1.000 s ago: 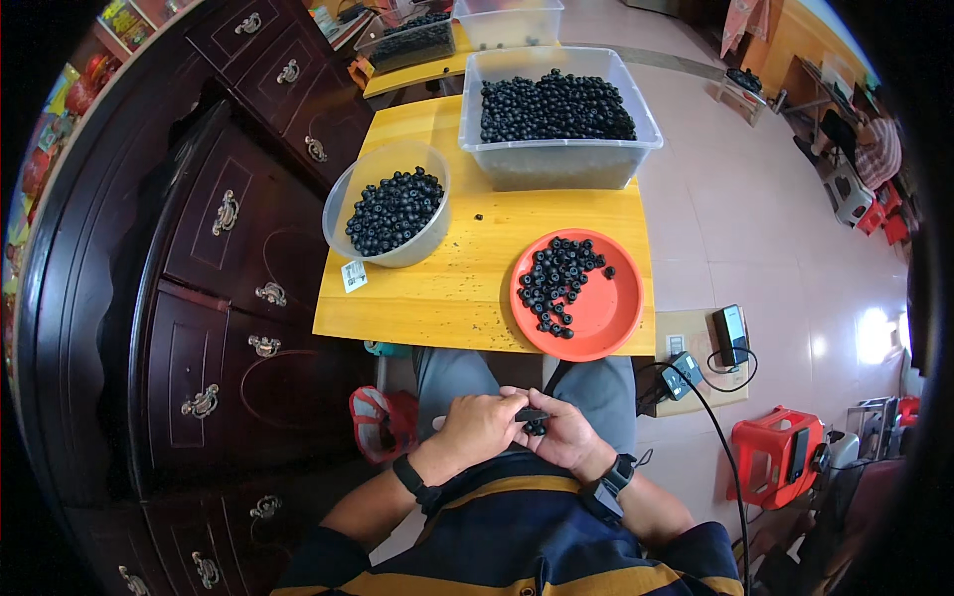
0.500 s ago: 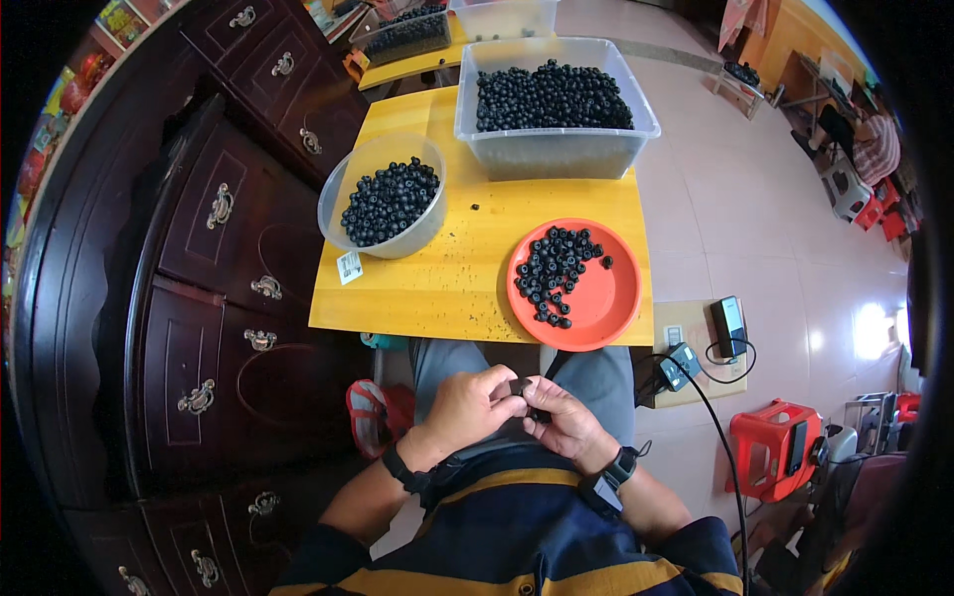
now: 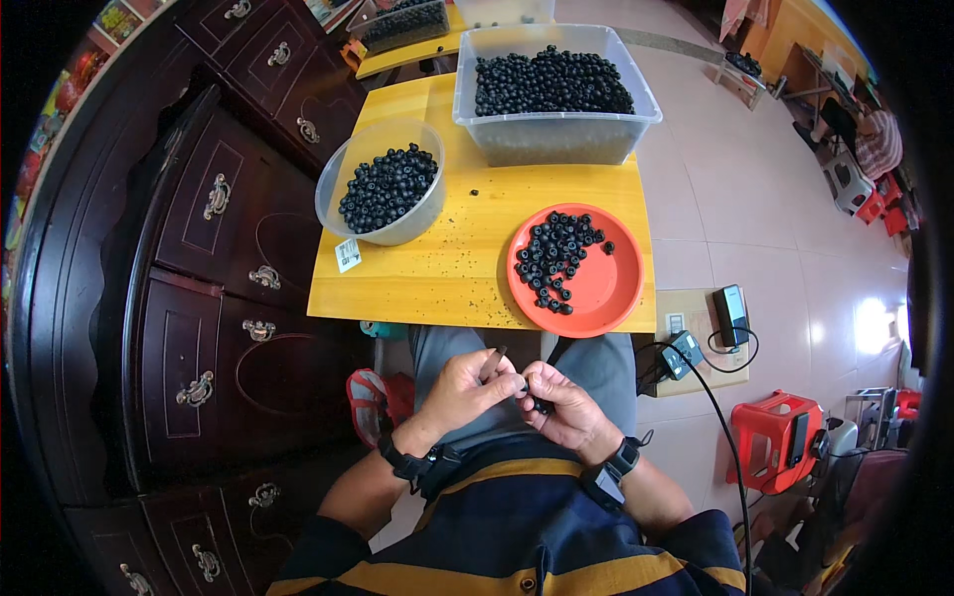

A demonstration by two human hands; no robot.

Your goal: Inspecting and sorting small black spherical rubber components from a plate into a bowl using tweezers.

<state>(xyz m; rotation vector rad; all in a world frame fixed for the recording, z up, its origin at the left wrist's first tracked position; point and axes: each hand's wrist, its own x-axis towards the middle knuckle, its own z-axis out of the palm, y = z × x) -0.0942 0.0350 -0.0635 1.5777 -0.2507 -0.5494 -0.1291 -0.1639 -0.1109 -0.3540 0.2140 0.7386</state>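
One navy shirt with mustard stripes [image 3: 477, 526] fills the nearest edge, and beyond it a black wristband [image 3: 405, 463] circles the left wrist and a dark watch-like device [image 3: 608, 475] the right. Above the lap the two hands meet at their fingertips. The left hand [image 3: 463, 389] is closed around a thin, dark, flat tool [image 3: 493, 364], whose end sticks up past the fingers, while its thumb and forefinger reach to the right hand's fingertips. The right hand [image 3: 564, 409] is curled, pinching a small black piece [image 3: 543, 405] between thumb and fingers; whether more lie in the palm I cannot tell. Grey trousers [image 3: 601, 366] show beneath, with a red bag [image 3: 383, 402] to their left.

Past the knees is a yellow wooden table [image 3: 417, 298]. At its near right corner sits an orange-red plate [image 3: 606, 298], its rim reaching the table's near edge; round black pieces [image 3: 556, 253] cluster on the left half of it. Dark crumbs [image 3: 452, 263] dot the wood. Farther back on the left stands a round translucent tub [image 3: 422, 221], partly filled with similar pieces, a white label [image 3: 348, 255] at its near side. Behind, to the right, a rectangular clear box [image 3: 556, 144] holds a larger heap. Beyond that is a second yellow table [image 3: 417, 56] bearing another dark-filled container [image 3: 402, 28].
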